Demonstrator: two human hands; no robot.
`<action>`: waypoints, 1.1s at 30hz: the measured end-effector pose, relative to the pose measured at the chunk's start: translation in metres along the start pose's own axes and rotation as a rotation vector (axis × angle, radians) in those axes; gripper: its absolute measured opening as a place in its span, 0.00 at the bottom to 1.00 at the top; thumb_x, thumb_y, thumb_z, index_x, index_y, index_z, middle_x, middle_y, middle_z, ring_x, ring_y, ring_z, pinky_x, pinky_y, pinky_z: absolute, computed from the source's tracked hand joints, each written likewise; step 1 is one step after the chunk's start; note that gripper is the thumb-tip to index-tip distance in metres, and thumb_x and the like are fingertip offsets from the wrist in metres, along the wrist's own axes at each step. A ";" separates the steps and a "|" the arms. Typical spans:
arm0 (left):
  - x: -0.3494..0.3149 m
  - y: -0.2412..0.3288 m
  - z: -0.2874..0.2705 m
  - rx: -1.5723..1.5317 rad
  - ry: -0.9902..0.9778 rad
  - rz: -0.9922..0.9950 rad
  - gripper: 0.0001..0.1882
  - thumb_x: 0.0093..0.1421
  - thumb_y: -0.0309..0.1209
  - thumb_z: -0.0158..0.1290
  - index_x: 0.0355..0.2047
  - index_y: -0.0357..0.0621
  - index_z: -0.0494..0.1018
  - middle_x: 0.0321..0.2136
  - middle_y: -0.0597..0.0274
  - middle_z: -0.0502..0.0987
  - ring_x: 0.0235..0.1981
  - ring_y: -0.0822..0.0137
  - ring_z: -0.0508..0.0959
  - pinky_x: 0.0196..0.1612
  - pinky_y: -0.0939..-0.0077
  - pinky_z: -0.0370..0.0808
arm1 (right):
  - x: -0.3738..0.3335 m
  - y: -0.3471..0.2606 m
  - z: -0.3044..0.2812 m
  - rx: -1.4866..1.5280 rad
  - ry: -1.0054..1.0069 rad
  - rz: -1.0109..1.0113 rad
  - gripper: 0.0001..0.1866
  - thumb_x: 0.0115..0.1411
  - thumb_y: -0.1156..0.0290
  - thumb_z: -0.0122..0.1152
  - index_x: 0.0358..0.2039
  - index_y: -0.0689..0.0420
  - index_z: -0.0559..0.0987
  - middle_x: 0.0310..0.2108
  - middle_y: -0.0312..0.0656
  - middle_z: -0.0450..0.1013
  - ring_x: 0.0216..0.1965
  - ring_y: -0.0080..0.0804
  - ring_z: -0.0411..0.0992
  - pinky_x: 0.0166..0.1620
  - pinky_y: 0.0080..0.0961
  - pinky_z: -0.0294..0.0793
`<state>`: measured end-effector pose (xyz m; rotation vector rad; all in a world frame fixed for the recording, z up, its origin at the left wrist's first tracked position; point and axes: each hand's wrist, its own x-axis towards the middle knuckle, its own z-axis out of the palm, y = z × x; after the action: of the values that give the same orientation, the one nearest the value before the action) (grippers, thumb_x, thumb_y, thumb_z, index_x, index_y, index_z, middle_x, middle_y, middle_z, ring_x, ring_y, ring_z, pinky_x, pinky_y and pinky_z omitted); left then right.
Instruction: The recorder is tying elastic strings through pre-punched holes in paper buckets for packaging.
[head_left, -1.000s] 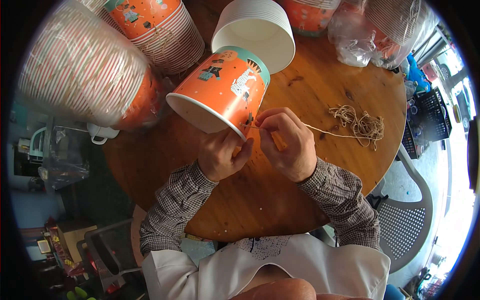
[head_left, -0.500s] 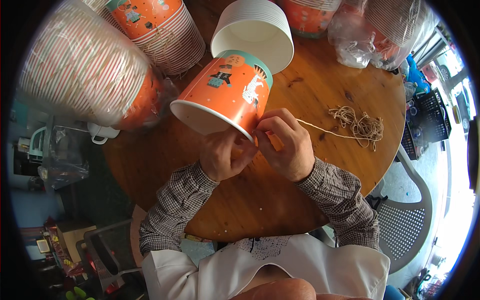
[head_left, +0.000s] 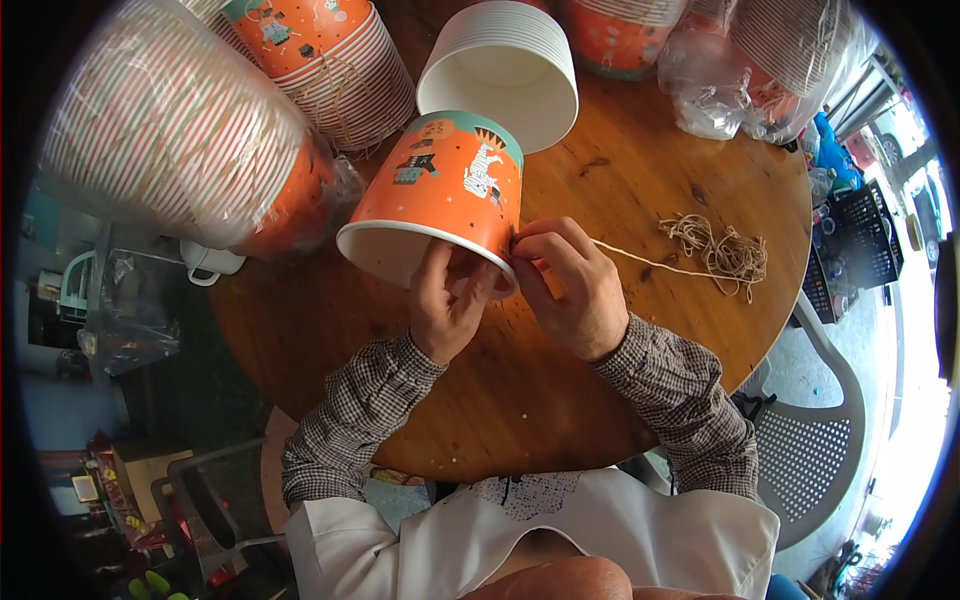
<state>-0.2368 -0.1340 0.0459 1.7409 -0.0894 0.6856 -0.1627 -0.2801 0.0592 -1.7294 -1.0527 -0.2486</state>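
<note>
An orange paper bucket [head_left: 440, 185] with a green band and cartoon figures tilts over the table, its white-rimmed mouth facing me. My left hand [head_left: 445, 315] reaches into that mouth, its fingers partly hidden inside and its thumb by the rim, gripping the bucket. At the bucket's right side, close to the rim, my right hand [head_left: 575, 290] is closed in a pinch on a thin string [head_left: 650, 262]. The string runs right to a loose tan tangle [head_left: 740, 258] on the wood. The exact spot where string meets bucket is hidden by my fingers.
Behind the bucket lies a nested stack of white tubs [head_left: 500, 75]. Wrapped bucket stacks [head_left: 170, 130] crowd the left, beside another tied stack [head_left: 345, 85] and a white mug [head_left: 210, 262]. More bagged stacks [head_left: 780, 60] stand back right on the round wooden table [head_left: 640, 170].
The bucket has shifted slightly left and turned a little. My left hand has moved up, its fingers now inside the mouth. My right hand has hardly moved.
</note>
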 end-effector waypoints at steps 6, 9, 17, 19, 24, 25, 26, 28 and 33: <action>-0.003 0.000 -0.008 0.045 -0.032 0.052 0.11 0.65 0.24 0.49 0.45 0.31 0.70 0.39 0.56 0.77 0.36 0.68 0.80 0.36 0.76 0.80 | 0.000 -0.003 0.000 -0.002 -0.009 -0.017 0.06 0.53 0.78 0.61 0.32 0.59 0.74 0.36 0.43 0.71 0.28 0.39 0.75 0.30 0.31 0.77; -0.004 0.000 -0.009 0.093 -0.035 0.044 0.10 0.64 0.24 0.49 0.45 0.31 0.70 0.38 0.57 0.77 0.35 0.68 0.80 0.36 0.76 0.80 | -0.001 -0.002 0.000 0.002 -0.034 -0.001 0.07 0.53 0.78 0.61 0.33 0.59 0.74 0.37 0.43 0.72 0.29 0.40 0.75 0.31 0.31 0.77; -0.003 -0.003 -0.014 0.186 -0.058 0.170 0.10 0.64 0.25 0.49 0.44 0.32 0.68 0.36 0.56 0.77 0.32 0.69 0.79 0.37 0.76 0.80 | -0.001 -0.004 0.000 0.082 -0.111 0.002 0.11 0.53 0.79 0.62 0.37 0.63 0.74 0.41 0.47 0.72 0.35 0.42 0.77 0.37 0.30 0.79; -0.003 -0.002 -0.006 -0.035 0.032 0.039 0.12 0.64 0.25 0.49 0.46 0.32 0.65 0.37 0.55 0.76 0.33 0.69 0.78 0.37 0.75 0.80 | -0.001 -0.002 0.000 0.098 -0.152 0.045 0.12 0.53 0.81 0.62 0.39 0.65 0.73 0.43 0.49 0.72 0.38 0.41 0.77 0.40 0.28 0.80; -0.002 0.002 -0.006 -0.105 -0.014 -0.108 0.12 0.65 0.25 0.49 0.46 0.33 0.65 0.36 0.57 0.76 0.34 0.73 0.78 0.35 0.78 0.80 | -0.001 -0.001 0.001 0.084 -0.149 0.053 0.12 0.53 0.82 0.61 0.40 0.65 0.73 0.43 0.49 0.72 0.39 0.41 0.77 0.41 0.28 0.80; -0.002 0.001 -0.007 -0.103 -0.011 -0.109 0.12 0.65 0.25 0.49 0.46 0.33 0.65 0.36 0.57 0.76 0.34 0.73 0.78 0.35 0.78 0.80 | -0.001 -0.001 0.002 0.087 -0.152 0.052 0.12 0.53 0.82 0.61 0.40 0.65 0.73 0.43 0.49 0.72 0.39 0.41 0.77 0.41 0.28 0.80; -0.002 0.001 -0.006 -0.125 -0.011 -0.110 0.11 0.65 0.26 0.50 0.45 0.33 0.66 0.35 0.59 0.76 0.33 0.73 0.78 0.34 0.79 0.80 | -0.002 0.000 0.004 0.086 -0.120 0.039 0.12 0.54 0.78 0.62 0.38 0.64 0.73 0.41 0.47 0.72 0.36 0.42 0.77 0.37 0.29 0.79; -0.003 0.000 -0.006 -0.147 -0.009 -0.111 0.10 0.65 0.26 0.50 0.44 0.34 0.67 0.35 0.60 0.76 0.33 0.73 0.78 0.34 0.79 0.80 | -0.003 0.000 0.006 0.087 -0.090 0.026 0.11 0.54 0.75 0.64 0.37 0.62 0.73 0.38 0.46 0.73 0.33 0.43 0.76 0.34 0.31 0.78; -0.003 -0.005 -0.007 -0.016 -0.015 -0.062 0.09 0.64 0.24 0.49 0.43 0.33 0.67 0.32 0.60 0.77 0.31 0.72 0.79 0.34 0.78 0.80 | -0.004 0.001 0.009 0.080 -0.095 0.016 0.11 0.54 0.75 0.63 0.37 0.62 0.73 0.39 0.46 0.72 0.33 0.42 0.76 0.34 0.31 0.78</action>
<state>-0.2403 -0.1268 0.0411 1.7266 -0.0507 0.6255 -0.1671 -0.2744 0.0518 -1.6905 -1.1032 -0.1137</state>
